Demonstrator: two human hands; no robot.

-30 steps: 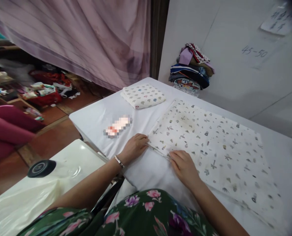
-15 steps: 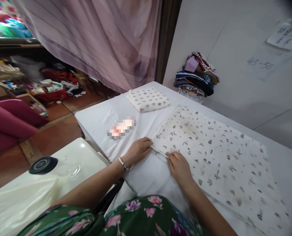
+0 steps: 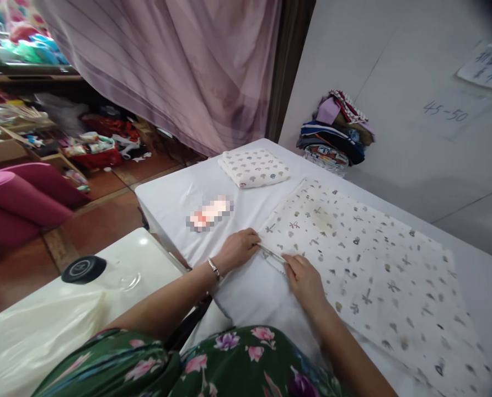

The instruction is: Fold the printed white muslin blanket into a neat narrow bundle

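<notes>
A white printed cloth (image 3: 365, 270) with small grey, green and brown motifs lies spread flat over the right part of the white-covered table (image 3: 167, 204). My left hand (image 3: 238, 249), with a silver bracelet at the wrist, pinches the cloth's near left corner. A little to the right, my right hand (image 3: 306, 281) grips the same near edge between thumb and fingers. The short stretch of edge between the hands looks taut and slightly raised. Behind the hands rests a folded white cloth (image 3: 255, 168) with grey mushroom-like prints. A blurred-out pinkish item (image 3: 210, 214) lies left of it.
At lower left, a white side table (image 3: 146, 253) holds a round black object (image 3: 84, 269) and a pale plastic sheet (image 3: 43, 336). Folded clothes (image 3: 332, 132) are stacked by the wall. A pink curtain (image 3: 180, 71) hangs behind; a pink roll (image 3: 18, 204) is on the left.
The view has shifted slightly, so the surroundings sit a little further right. Both hands keep their hold on the cloth's edge, with hardly any movement.
</notes>
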